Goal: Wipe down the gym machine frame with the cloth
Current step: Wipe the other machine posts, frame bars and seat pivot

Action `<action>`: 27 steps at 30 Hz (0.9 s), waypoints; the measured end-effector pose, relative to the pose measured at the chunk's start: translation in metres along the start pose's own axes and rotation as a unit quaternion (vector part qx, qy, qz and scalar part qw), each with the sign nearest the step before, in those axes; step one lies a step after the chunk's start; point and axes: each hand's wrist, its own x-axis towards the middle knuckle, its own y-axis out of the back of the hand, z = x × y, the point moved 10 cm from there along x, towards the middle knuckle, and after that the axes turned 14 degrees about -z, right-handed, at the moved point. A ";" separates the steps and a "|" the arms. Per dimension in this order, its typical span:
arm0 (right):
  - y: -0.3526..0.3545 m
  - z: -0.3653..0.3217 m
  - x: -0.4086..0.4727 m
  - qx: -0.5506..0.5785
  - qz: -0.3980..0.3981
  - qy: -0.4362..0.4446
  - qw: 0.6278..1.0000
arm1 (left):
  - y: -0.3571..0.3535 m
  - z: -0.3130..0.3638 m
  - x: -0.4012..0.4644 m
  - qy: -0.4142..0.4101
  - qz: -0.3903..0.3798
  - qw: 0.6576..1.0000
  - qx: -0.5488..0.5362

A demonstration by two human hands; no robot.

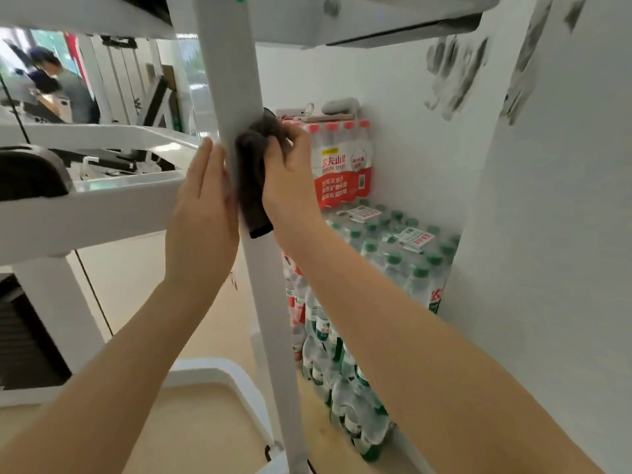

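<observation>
A white post [236, 80] of the gym machine frame stood right in front, going from the top down to the floor. The right hand [290, 176] held a dark cloth [253, 179] vs. the post's right side — its fingers were curled round the top of the cloth, squeezing it. The cloth hung down along the post, w/ its bottom end loose just under the hand. The left hand [205, 213] was flat on the post's left side, fingers straight and close together, touching the post and holding nothing.

Behind the post, packs of water bottles [342, 162] were piled up next to a white wall [547, 200] — red-cap ones on top, green-cap ones lower. The wall had grey smudges. Far off on the left, a person [65, 87] was bent over.
</observation>
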 end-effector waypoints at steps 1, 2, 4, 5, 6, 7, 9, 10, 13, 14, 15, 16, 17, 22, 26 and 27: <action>-0.005 -0.006 0.005 -0.013 -0.008 0.010 1.000 | 0.004 -0.003 0.002 -0.008 0.011 1.000 -0.017; -0.009 -0.012 0.010 -0.030 -0.017 0.020 0.999 | 0.007 -0.006 0.003 -0.016 0.019 0.999 -0.030; -0.014 -0.020 0.014 -0.073 -0.034 0.032 0.996 | 0.011 -0.010 0.004 -0.032 0.028 0.998 -0.051; -0.014 -0.021 0.014 -0.089 -0.039 0.036 0.995 | 0.011 -0.011 0.002 -0.042 0.032 0.997 -0.055; -0.015 -0.018 0.012 -0.104 -0.043 0.037 0.993 | 0.009 -0.011 0.000 -0.048 0.034 0.997 -0.055; -0.015 -0.013 0.008 -0.117 -0.046 0.034 0.992 | 0.008 -0.011 -0.002 -0.051 0.037 0.997 -0.054; -0.014 0.002 -0.001 -0.134 -0.047 0.017 0.990 | 0.005 -0.012 -0.003 -0.054 0.046 0.996 -0.056; -0.013 0.007 -0.004 -0.137 -0.042 0.009 0.990 | 0.004 -0.013 -0.003 -0.057 0.049 0.996 -0.058; -0.012 -0.002 0.004 -0.128 -0.014 0.003 0.992 | 0.005 -0.014 -0.003 -0.073 0.057 0.994 -0.053; -0.012 -0.012 0.010 -0.118 -0.003 0.008 0.993 | 0.006 -0.014 -0.003 -0.078 0.060 0.994 -0.053; -0.013 -0.023 0.018 -0.105 0.007 0.016 0.994 | 0.006 -0.014 -0.004 -0.083 0.061 0.993 -0.054; -0.013 -0.032 0.025 -0.091 0.014 0.028 0.995 | 0.007 -0.014 -0.003 -0.085 0.061 0.993 -0.056; -0.013 -0.038 0.030 -0.083 0.018 0.039 0.996 | 0.007 -0.015 -0.003 -0.085 0.060 0.993 -0.060; -0.012 -0.007 0.013 -0.069 0.013 0.013 0.997 | 0.004 -0.017 -0.002 -0.083 0.045 0.993 -0.071; -0.012 0.023 -0.013 -0.068 0.005 -0.037 0.997 | 0.004 -0.016 -0.002 -0.082 0.036 0.993 -0.076; -0.012 0.017 -0.012 -0.083 0.003 -0.036 0.996 | 0.003 -0.016 -0.002 -0.081 0.030 0.994 -0.074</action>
